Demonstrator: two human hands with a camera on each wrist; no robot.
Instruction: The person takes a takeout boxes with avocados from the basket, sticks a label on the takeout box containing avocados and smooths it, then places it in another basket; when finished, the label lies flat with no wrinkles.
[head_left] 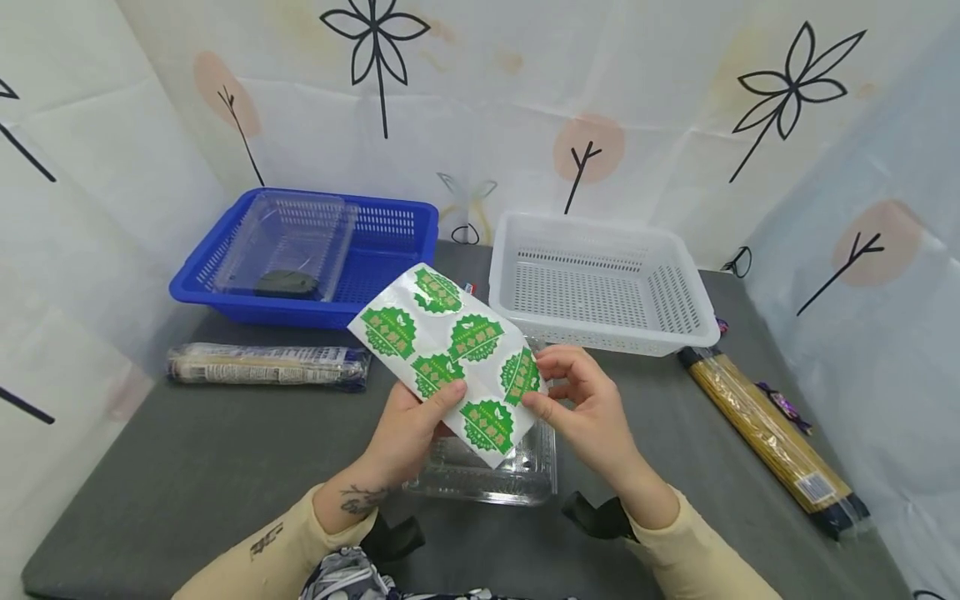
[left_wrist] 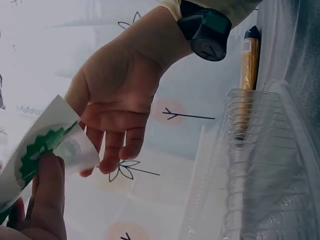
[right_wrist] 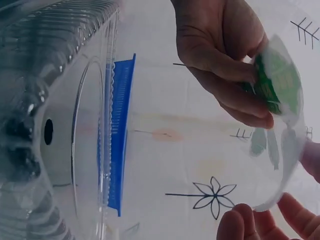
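My left hand (head_left: 408, 425) holds a white sheet of green round stickers (head_left: 420, 333), with its thumb lying over the lower left edge. At the sheet's right side, the thumb and forefinger of my right hand (head_left: 588, 408) pinch the edge of a green sticker (head_left: 520, 375). That sticker sits at a different angle from the others; how far it is lifted cannot be told. Below the sheet a clear plastic container (head_left: 487, 483) rests on the table, partly hidden. In the right wrist view the sheet (right_wrist: 287, 165) bends between both hands.
A blue basket (head_left: 300, 312) at the back left holds clear plastic containers (head_left: 292, 237) and a dark object (head_left: 287, 284). A white basket (head_left: 600, 329) stands back right. Packaged noodles (head_left: 266, 365) lie left; a long yellow pack (head_left: 765, 425) and a purple wrapped item (head_left: 783, 407) lie right.
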